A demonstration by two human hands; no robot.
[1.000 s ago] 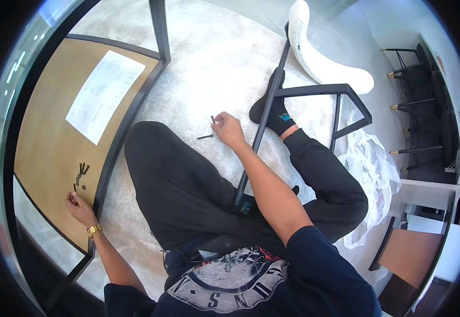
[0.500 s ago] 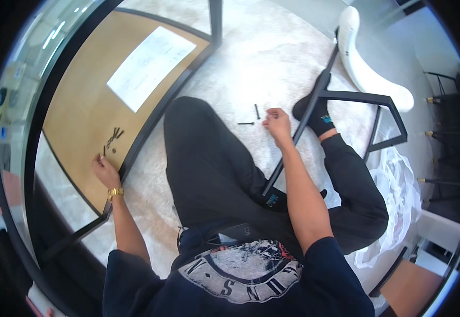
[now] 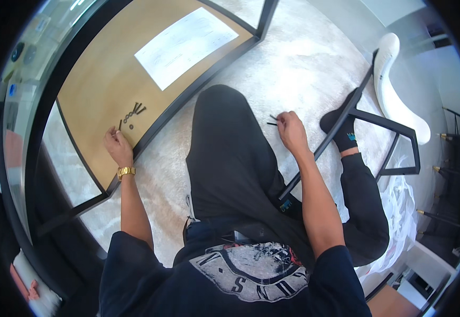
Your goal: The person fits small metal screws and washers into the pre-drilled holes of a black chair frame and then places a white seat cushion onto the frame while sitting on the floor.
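My left hand (image 3: 118, 148) rests over the tan tabletop panel (image 3: 103, 68), its fingers closed at one end of a dark bolt (image 3: 120, 125). Just beyond it lie several black bolts (image 3: 138, 109), with small rings like washers (image 3: 131, 127) beside them. Over the pale rug, my right hand (image 3: 293, 131) has its fingertips pinched at the ends of two thin black bolts (image 3: 272, 123), which point leftward from it. How firmly they are gripped is partly hidden by the fingers.
A white printed sheet (image 3: 186, 47) lies on the panel, which a black metal frame (image 3: 203, 82) borders. Across my lower legs leans a black metal leg frame (image 3: 341, 124). Farther right are a white curved piece (image 3: 394, 84) and crumpled clear plastic (image 3: 399, 211).
The view has shifted, moving the scene rightward. My right hand has closed on the two bolts that lay on the rug, and one has turned. The left hand stays by its bolt.
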